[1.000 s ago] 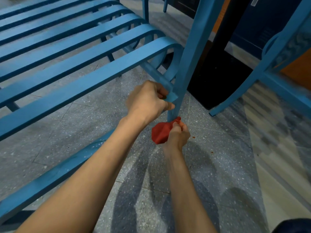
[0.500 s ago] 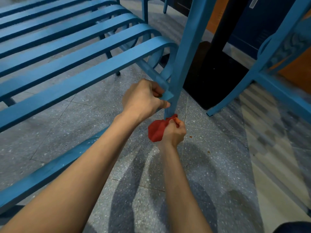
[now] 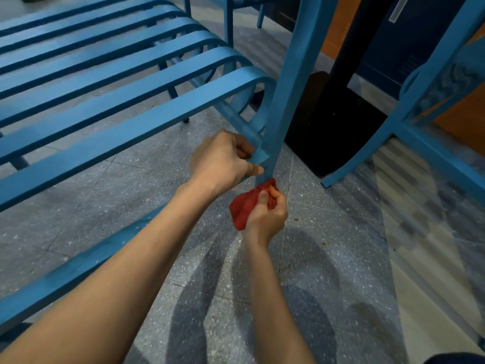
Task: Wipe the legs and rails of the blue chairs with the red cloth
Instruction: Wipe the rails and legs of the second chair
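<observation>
the left hand (image 3: 223, 161) is curled around the low rail (image 3: 244, 132) of the blue chair (image 3: 131, 106), right where that rail meets the upright leg (image 3: 286, 95), thumb tip against the leg. just below and to its right, the right hand (image 3: 267, 214) is closed in a fist on the bunched red cloth (image 3: 245, 206), pressing the cloth's top edge against the foot of the same leg, close to the speckled floor (image 3: 328, 258). most of the cloth bulges out to the left of the right hand. a second blue chair (image 3: 409, 119) stands well apart to the right of both hands, beyond a black base (image 3: 330, 132)
</observation>
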`<control>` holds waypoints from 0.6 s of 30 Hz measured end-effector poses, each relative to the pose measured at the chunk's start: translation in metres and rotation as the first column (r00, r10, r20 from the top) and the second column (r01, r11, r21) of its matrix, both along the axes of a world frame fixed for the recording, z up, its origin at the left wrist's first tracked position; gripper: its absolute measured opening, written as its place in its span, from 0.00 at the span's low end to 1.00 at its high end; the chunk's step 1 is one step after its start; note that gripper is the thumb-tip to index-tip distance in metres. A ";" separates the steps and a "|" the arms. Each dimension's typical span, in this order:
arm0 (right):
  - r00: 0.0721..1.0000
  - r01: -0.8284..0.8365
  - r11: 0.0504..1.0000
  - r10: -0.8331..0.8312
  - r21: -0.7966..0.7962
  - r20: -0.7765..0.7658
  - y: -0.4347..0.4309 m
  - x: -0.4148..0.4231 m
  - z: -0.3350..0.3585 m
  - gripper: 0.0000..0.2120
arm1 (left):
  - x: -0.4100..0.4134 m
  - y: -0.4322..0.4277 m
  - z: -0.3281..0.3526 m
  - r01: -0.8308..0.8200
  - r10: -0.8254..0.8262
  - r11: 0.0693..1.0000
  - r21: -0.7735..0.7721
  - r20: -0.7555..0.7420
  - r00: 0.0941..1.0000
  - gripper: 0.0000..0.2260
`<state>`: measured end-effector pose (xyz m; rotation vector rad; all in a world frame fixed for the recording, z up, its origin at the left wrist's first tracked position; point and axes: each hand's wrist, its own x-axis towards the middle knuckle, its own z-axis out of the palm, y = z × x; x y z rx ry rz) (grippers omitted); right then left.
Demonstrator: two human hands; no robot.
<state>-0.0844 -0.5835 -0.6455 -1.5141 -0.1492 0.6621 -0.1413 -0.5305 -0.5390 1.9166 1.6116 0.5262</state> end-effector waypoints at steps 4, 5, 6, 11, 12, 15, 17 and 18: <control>0.999 0.043 0.998 -0.044 0.049 0.029 0.008 0.006 0.014 0.07 | 0.000 0.000 0.000 -0.001 0.001 1.000 0.001 0.005 1.000 0.19; 0.998 0.038 0.995 -0.043 0.089 0.045 0.008 0.006 0.019 0.07 | 0.000 0.000 0.000 -0.002 0.002 1.000 0.005 0.005 1.000 0.19; 0.997 0.025 0.991 -0.033 0.130 0.064 0.008 0.006 0.023 0.07 | 0.000 0.000 -0.001 -0.004 0.004 1.000 0.009 0.004 1.000 0.19; 0.993 -0.050 0.975 0.026 0.215 0.116 -0.001 0.005 0.021 0.12 | 0.000 0.001 -0.002 -0.006 0.006 1.000 0.009 -0.003 1.000 0.20; 0.993 -0.048 0.978 0.025 0.205 0.114 -0.002 0.004 0.017 0.12 | 0.000 0.001 -0.002 -0.004 0.004 1.000 0.009 0.000 1.000 0.20; 0.998 -0.007 0.989 -0.001 0.145 0.055 -0.001 0.005 0.007 0.11 | -0.001 0.001 -0.002 0.001 -0.001 1.000 0.006 0.009 1.000 0.20; 0.999 0.031 0.997 -0.032 0.074 0.005 0.004 0.010 0.005 0.09 | -0.001 0.000 -0.001 -0.001 0.001 1.000 0.003 0.011 1.000 0.20; 0.999 0.038 0.998 -0.038 0.045 -0.015 0.007 0.013 0.007 0.08 | -0.001 0.000 -0.001 -0.003 0.003 1.000 0.004 0.011 1.000 0.20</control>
